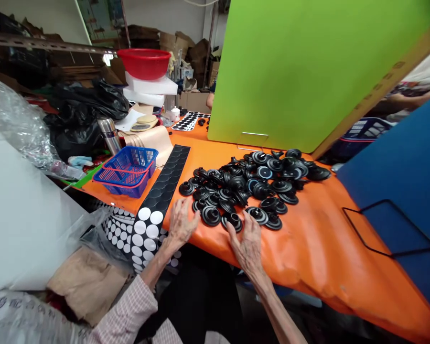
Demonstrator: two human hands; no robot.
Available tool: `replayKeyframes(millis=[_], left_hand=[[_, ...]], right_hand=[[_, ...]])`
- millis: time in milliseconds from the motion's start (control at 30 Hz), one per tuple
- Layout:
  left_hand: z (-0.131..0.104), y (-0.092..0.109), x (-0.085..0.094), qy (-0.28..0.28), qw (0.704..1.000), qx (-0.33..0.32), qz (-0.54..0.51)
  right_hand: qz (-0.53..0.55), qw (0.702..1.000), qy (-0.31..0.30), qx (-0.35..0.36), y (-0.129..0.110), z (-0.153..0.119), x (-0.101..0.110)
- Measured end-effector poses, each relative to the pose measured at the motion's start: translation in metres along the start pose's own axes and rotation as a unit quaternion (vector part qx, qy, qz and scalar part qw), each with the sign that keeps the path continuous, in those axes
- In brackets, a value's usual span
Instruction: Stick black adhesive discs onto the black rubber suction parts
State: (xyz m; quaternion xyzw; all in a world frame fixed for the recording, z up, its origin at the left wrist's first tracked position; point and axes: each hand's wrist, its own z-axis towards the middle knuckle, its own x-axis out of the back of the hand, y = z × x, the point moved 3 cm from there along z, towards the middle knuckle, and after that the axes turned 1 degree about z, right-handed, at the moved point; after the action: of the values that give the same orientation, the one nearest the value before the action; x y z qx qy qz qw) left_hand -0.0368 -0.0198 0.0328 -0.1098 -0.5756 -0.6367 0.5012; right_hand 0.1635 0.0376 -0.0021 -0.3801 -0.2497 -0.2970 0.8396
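Observation:
A heap of black round parts (236,184), stepped discs with raised centre knobs, lies on the orange table cover (301,248). My left hand (181,227) is at the heap's near left edge, its thumb apart from the fingers and nothing seen in it. To its left runs a strip of round stickers (170,174), black on the table and white where it hangs over the front edge. My right hand (250,246) reaches to the front of the heap, fingers and thumb apart. Its thumb tip is at the rim of one black disc (232,220); whether it touches is unclear.
A blue plastic basket (131,184) and a steel flask (109,136) stand left. Behind are a red basin (144,64) on white foam and a sticker sheet (186,121). A green panel (290,71) rises behind the heap; a blue panel (401,186) borders the right.

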Motion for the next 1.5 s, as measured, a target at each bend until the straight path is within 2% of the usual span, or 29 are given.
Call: replayKeyframes(millis=[67, 133, 233, 300, 367, 433, 533, 600, 667, 700, 767, 833, 900, 933, 967, 1033, 1100, 1167, 1233, 1267, 1333, 1400, 1500], left_hand=[[0.019, -0.016, 0.013, 0.031, 0.999, 0.026, 0.007], [0.040, -0.030, 0.018, 0.023, 0.999, 0.028, 0.002], [0.064, -0.037, 0.009, -0.023, 0.999, 0.012, -0.020], [0.068, -0.031, -0.002, -0.042, 0.999, 0.009, -0.033], [0.059, -0.021, -0.008, -0.046, 0.998, 0.009, -0.044], [0.042, -0.013, -0.004, -0.034, 0.998, 0.014, -0.048], [0.008, -0.017, 0.021, 0.013, 0.999, 0.044, -0.030], [-0.015, -0.037, 0.047, 0.079, 0.990, 0.114, -0.035], [-0.037, -0.068, 0.072, 0.161, 0.957, 0.227, -0.081], [-0.044, -0.083, 0.080, 0.179, 0.942, 0.265, -0.102], [-0.052, -0.107, 0.086, 0.171, 0.924, 0.308, -0.150], [-0.053, -0.120, 0.082, 0.131, 0.917, 0.316, -0.204], [-0.054, -0.120, 0.073, 0.084, 0.908, 0.308, -0.271], [-0.056, -0.116, 0.070, 0.059, 0.902, 0.301, -0.304], [-0.059, -0.111, 0.069, 0.033, 0.895, 0.294, -0.335], [-0.068, -0.102, 0.069, -0.014, 0.876, 0.290, -0.385], [-0.076, -0.098, 0.074, -0.045, 0.858, 0.297, -0.417], [-0.080, -0.100, 0.078, -0.058, 0.842, 0.307, -0.440], [-0.081, -0.104, 0.080, -0.066, 0.827, 0.313, -0.462], [-0.081, -0.106, 0.079, -0.072, 0.820, 0.315, -0.473], [-0.079, -0.109, 0.077, -0.082, 0.810, 0.314, -0.489], [-0.078, -0.110, 0.075, -0.080, 0.807, 0.306, -0.498], [-0.076, -0.108, 0.074, -0.065, 0.812, 0.285, -0.504]], right_hand=[[0.045, 0.999, 0.016, -0.019, 0.004, -0.002, 0.003], [0.062, 0.997, 0.012, -0.036, 0.007, -0.002, 0.004], [0.066, 0.997, 0.006, -0.045, 0.007, -0.002, 0.005], [0.072, 0.996, 0.005, -0.053, 0.007, -0.002, 0.005], [0.075, 0.995, 0.006, -0.060, 0.007, -0.002, 0.005], [0.074, 0.995, 0.014, -0.070, 0.006, -0.003, 0.007], [0.079, 0.991, 0.050, -0.097, 0.007, -0.004, 0.011], [0.087, 0.987, 0.072, -0.111, 0.009, -0.003, 0.014], [0.095, 0.986, 0.081, -0.112, 0.010, -0.001, 0.015], [0.095, 0.986, 0.085, -0.106, 0.008, -0.001, 0.016], [0.074, 0.989, 0.102, -0.075, -0.001, -0.004, 0.018], [0.065, 0.992, 0.099, -0.031, -0.021, -0.014, 0.017], [0.114, 0.993, 0.032, -0.005, -0.053, -0.031, 0.005], [0.168, 0.985, -0.033, -0.015, -0.071, -0.040, -0.005], [0.223, 0.968, -0.106, -0.050, -0.088, -0.050, -0.017], [0.317, 0.918, -0.197, -0.134, -0.118, -0.069, -0.040], [0.383, 0.868, -0.249, -0.195, -0.139, -0.085, -0.058], [0.404, 0.846, -0.271, -0.218, -0.149, -0.098, -0.067], [0.386, 0.854, -0.278, -0.210, -0.151, -0.105, -0.067], [0.367, 0.868, -0.269, -0.199, -0.151, -0.106, -0.064], [0.304, 0.915, -0.216, -0.152, -0.152, -0.099, -0.055], [0.243, 0.956, -0.154, -0.065, -0.158, -0.085, -0.048], [0.196, 0.968, -0.135, 0.078, -0.173, -0.064, -0.054]])
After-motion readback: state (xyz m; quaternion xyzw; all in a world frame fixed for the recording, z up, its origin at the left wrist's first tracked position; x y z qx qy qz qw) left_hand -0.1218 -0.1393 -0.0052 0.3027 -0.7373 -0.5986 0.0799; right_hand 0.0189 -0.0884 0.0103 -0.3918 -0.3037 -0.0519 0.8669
